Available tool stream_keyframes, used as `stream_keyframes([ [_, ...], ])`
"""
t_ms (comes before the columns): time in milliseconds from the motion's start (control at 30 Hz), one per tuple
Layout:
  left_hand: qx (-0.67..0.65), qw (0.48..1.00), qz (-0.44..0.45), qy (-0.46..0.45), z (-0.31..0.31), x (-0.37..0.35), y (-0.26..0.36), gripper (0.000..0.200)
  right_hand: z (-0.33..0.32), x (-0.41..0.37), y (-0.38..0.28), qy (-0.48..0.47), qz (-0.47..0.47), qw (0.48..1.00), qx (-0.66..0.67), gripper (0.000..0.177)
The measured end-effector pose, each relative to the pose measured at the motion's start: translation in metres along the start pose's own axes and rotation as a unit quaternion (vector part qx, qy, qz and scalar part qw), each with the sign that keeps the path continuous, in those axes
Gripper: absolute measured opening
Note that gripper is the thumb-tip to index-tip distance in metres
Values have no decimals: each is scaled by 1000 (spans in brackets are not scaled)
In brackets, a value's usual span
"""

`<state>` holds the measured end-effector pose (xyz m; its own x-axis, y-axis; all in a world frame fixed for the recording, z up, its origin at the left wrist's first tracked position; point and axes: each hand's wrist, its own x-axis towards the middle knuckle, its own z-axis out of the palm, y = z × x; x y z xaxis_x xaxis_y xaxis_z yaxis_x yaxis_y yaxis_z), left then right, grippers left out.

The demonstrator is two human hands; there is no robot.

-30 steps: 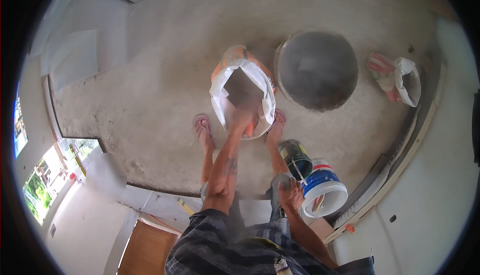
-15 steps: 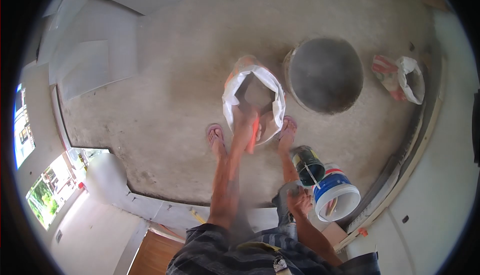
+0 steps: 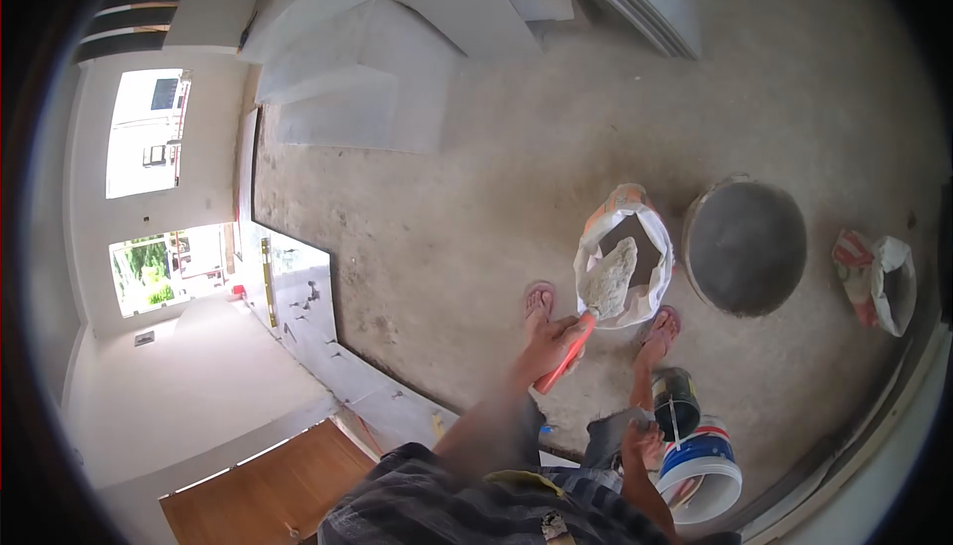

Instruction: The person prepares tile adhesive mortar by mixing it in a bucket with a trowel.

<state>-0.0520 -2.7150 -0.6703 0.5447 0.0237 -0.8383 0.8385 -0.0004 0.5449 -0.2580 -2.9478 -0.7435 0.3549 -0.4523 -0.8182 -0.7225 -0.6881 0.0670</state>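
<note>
My left hand [image 3: 553,348] is wrapped round the red handle of a trowel [image 3: 612,282], whose blade carries a heap of grey powder over the near left side of an open white sack [image 3: 653,305]. Dark shadow fills the inside of the sack, which stands in front of my feet. My right hand [image 3: 643,438] is low at my right knee, beside a dark can [image 3: 676,404] and a blue and white bucket [image 3: 701,483]; its fingers look curled, and whether they hold anything is hidden.
A round tub [image 3: 747,247] with a grey, hazy inside stands right of the sack. Farther right lies a red and white bag [image 3: 879,282]. Large pale boards [image 3: 362,98] lie at the upper left, and a low edging of pale slabs [image 3: 372,383] runs along the left.
My left hand has come up out of the sack, and the trowel blade now shows, loaded with powder. The view has turned left, so the sack, tub and buckets appear farther right and lower.
</note>
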Motion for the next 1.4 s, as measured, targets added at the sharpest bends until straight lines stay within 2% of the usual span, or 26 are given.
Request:
stream_keyframes([
  [33,-25,1000,-14,-1,1,-7,-1,40,-2,-1,2,-25,6,1000,11,57],
  [100,-37,998,-39,25,17,-46,52,39,-16,3,-5,-69,32,997,32,60],
  [167,-26,998,-50,19,20,-30,37,36,-5,3,1,25,45,997,49,48],
  [200,-12,996,-92,12,27,-36,51,35,0,6,6,23,19,999,12,53],
  [233,7,990,-140,-1,37,-38,64,34,-38,-9,-11,-36,71,994,73,56],
  [267,46,992,-118,-26,44,-33,64,34,-59,-8,-15,-116,83,983,111,59],
  [300,84,991,-87,-49,54,-25,66,34,-30,-1,3,-75,78,990,89,61],
  [400,86,987,-77,-116,93,3,74,35,6,7,18,11,61,998,33,61],
  [467,128,981,-78,-121,124,20,79,36,14,6,22,9,81,995,59,61],
  [600,228,954,-103,-166,175,92,80,38,18,3,32,37,63,995,67,60],
  [667,248,943,-110,-192,203,137,79,38,9,5,32,0,86,989,118,59],
  [700,245,941,-108,-208,218,161,78,37,2,6,31,-14,97,986,134,59],
  [767,164,926,-229,-252,243,229,67,24,-15,7,31,-40,121,980,154,58],
  [867,89,936,-286,-182,273,269,64,22,-27,1,32,-74,135,974,166,57],
  [967,179,906,-254,-287,248,260,68,23,-46,0,24,-95,142,968,186,57],
  [1033,287,923,-115,-230,218,210,80,25,-58,-5,19,-108,138,966,192,57],
  [1167,271,938,-126,-178,148,64,130,29,-46,-6,9,-80,119,978,153,56],
  [1233,147,962,-177,-144,104,17,128,25,-36,-6,6,-54,111,985,121,56],
  [1333,-42,974,-165,-148,50,-23,100,25,-39,-11,-4,-52,96,991,77,56],
  [1367,-97,972,-189,-97,34,-23,80,27,-43,-13,-11,-50,95,992,67,56],
  [1400,-95,977,-179,-62,22,-19,62,27,-44,-13,-19,-41,97,993,60,56],
])
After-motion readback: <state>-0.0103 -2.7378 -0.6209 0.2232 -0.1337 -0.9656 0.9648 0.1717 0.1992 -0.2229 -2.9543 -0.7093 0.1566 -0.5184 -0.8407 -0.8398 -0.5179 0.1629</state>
